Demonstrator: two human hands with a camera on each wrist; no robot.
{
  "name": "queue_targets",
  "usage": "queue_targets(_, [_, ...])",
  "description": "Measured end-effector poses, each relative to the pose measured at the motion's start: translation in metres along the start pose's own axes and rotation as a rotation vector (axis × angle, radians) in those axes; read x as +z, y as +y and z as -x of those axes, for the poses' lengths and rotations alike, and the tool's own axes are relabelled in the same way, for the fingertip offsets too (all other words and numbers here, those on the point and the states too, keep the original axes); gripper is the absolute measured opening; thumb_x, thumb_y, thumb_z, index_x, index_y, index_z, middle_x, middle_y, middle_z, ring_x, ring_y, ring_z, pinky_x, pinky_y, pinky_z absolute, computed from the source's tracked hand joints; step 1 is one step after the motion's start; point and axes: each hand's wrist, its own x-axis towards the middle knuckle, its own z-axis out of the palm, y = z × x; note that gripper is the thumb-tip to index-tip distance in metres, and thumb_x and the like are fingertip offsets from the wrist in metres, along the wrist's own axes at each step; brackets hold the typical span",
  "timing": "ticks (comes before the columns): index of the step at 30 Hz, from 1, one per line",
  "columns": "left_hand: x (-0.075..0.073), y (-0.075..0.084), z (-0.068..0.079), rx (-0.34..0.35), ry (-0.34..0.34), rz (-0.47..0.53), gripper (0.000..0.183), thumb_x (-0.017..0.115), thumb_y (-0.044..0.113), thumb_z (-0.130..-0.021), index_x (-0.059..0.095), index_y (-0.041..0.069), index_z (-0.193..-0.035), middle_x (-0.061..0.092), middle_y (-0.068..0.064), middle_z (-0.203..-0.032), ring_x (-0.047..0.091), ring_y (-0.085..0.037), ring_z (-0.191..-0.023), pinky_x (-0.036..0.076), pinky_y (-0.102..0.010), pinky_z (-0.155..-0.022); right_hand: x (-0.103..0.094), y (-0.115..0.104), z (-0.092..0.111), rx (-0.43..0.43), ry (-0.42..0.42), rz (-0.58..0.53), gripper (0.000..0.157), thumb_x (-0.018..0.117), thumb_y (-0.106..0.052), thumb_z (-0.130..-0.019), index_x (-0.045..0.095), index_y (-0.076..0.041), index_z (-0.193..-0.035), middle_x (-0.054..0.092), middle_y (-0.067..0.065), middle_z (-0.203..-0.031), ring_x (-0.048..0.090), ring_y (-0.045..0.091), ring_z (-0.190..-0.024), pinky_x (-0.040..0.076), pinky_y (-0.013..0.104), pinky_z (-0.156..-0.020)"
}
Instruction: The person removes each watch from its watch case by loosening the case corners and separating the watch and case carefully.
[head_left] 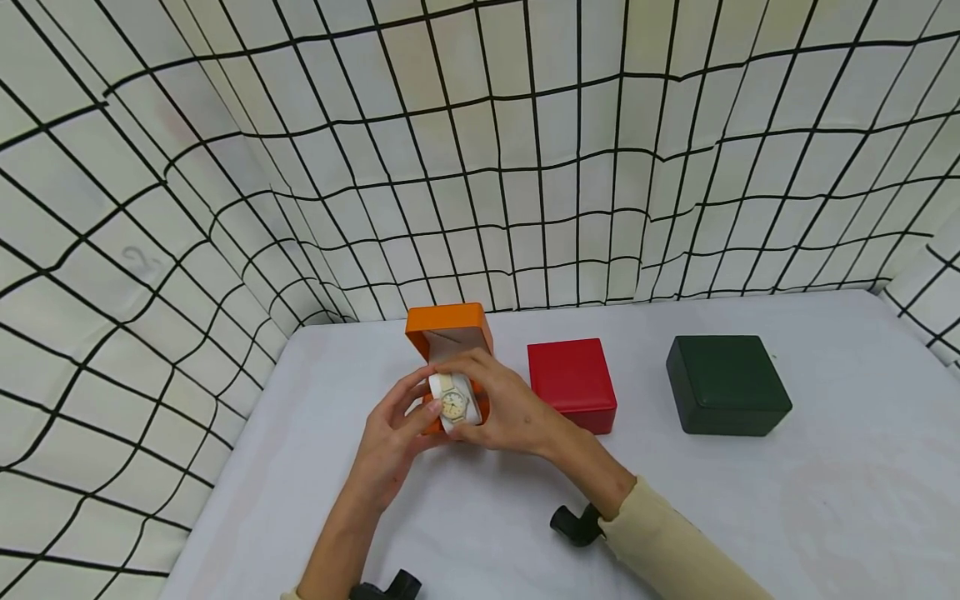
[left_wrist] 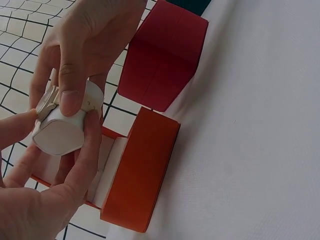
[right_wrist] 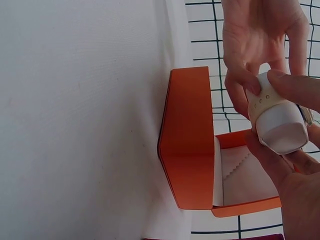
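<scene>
A wristwatch [head_left: 453, 405] with a cream strap and pale dial is wrapped round a white watch cushion [right_wrist: 284, 132]. Both hands grip this cushion in front of an open orange watch box [head_left: 447, 318]. My left hand [head_left: 388, 446] holds its left side, with the thumb by the dial. From the right, my right hand [head_left: 513, 404] spans it, fingers over the top and thumb at the lower edge. The strap's holes face the right wrist view. Inside the raised lid the lining is pale; the hands partly hide the box's base.
A closed red box [head_left: 572, 375] stands just right of the orange one, and a closed dark green box [head_left: 723, 375] farther right. All are on a white-covered table [head_left: 847, 483]. Behind and to the left rises a white wall with a black grid [head_left: 555, 167].
</scene>
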Motion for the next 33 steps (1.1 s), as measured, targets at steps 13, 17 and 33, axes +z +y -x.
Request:
queue_targets(13, [-0.0029, 0.0052, 0.0009, -0.027, 0.004, -0.032, 0.053, 0.062, 0.011, -0.103, 0.045, 0.013, -0.154, 0.044, -0.015, -0.152, 0.059, -0.026, -0.12, 0.063, -0.037, -0.091, 0.0018, -0.0006, 0.0003, -0.02, -0.011, 0.017, 0.071, 0.088, -0.011, -0.081, 0.058, -0.012, -0.145, 0.057, 0.005, -0.139, 0.054, 0.017, -0.129, 0.057, 0.034, -0.106])
queue_targets(17, [-0.0021, 0.0057, 0.0017, -0.028, 0.011, -0.025, 0.054, 0.062, 0.01, -0.103, 0.045, 0.011, -0.154, 0.045, -0.016, -0.153, 0.058, -0.025, -0.12, 0.063, -0.037, -0.091, 0.0026, -0.0003, 0.0008, -0.017, -0.014, 0.013, 0.072, 0.089, -0.01, -0.08, 0.058, -0.012, -0.145, 0.057, 0.005, -0.139, 0.054, 0.017, -0.13, 0.057, 0.033, -0.106])
queue_targets(33, [-0.0023, 0.0025, 0.0001, -0.053, 0.053, -0.016, 0.052, 0.066, 0.011, -0.101, 0.049, 0.016, -0.15, 0.052, -0.012, -0.146, 0.06, -0.026, -0.119, 0.064, -0.037, -0.089, 0.0026, 0.0004, 0.0019, -0.01, 0.003, 0.007, 0.071, 0.089, -0.009, -0.079, 0.059, -0.011, -0.143, 0.059, 0.006, -0.136, 0.055, 0.02, -0.129, 0.058, 0.043, -0.106])
